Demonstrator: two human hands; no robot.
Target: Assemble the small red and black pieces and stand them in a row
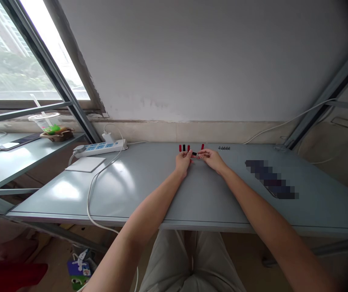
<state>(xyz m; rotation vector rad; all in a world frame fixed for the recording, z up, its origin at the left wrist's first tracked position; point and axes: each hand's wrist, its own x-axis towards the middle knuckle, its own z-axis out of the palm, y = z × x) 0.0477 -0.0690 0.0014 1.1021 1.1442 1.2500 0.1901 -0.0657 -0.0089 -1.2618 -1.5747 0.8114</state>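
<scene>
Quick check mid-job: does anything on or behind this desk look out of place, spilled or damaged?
No spill shows. The white cable trails loosely across the desk and over its front edge, left of the left hand, so it might snag. The wall has dark scuffs low down.

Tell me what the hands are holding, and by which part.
The left hand holds a small black piece by the end nearer that hand. The right hand is close to the other end; whether it grips anything cannot be told.
</scene>
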